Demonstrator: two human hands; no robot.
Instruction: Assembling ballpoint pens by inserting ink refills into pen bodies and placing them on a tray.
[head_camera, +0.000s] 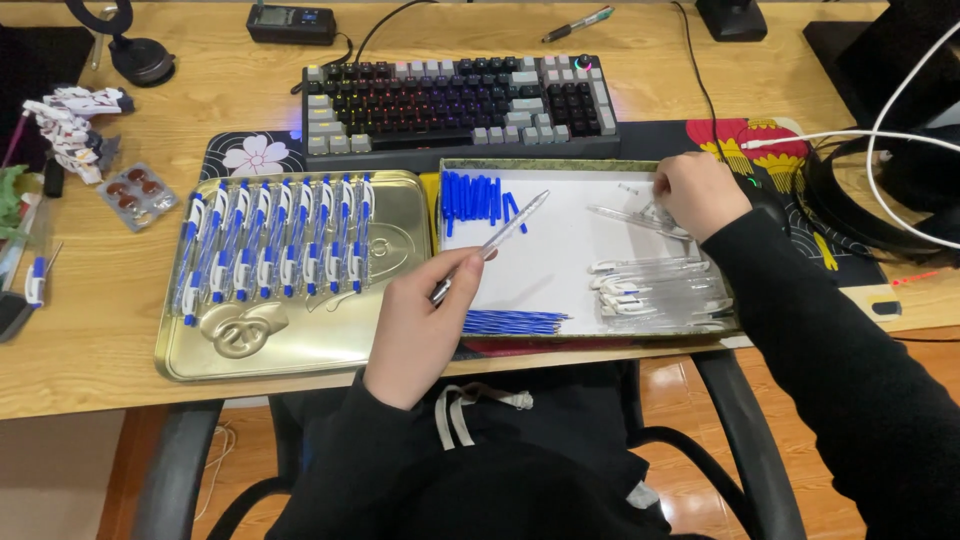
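Wooden desk (120, 330) carries a keyboard (460, 105) at the back, a gold tin lid (300, 330) w/ a row of finished blue-and-white pens (280, 245), and just beside it on the right a white-lined tray (560, 260). Tray holds blue caps (478, 196), blue refills (512, 321) and clear barrels (665, 290). Left hand (420, 335) is closed round a clear pen (490, 245), tip angled over the tray. Right hand (698, 192) pinches at small parts in tray's far right corner; what it grips can't be told

Right hand (695, 192) hides its fingertips and whatever they pinch. Lamp (120, 40), far left, is cut by the edge.
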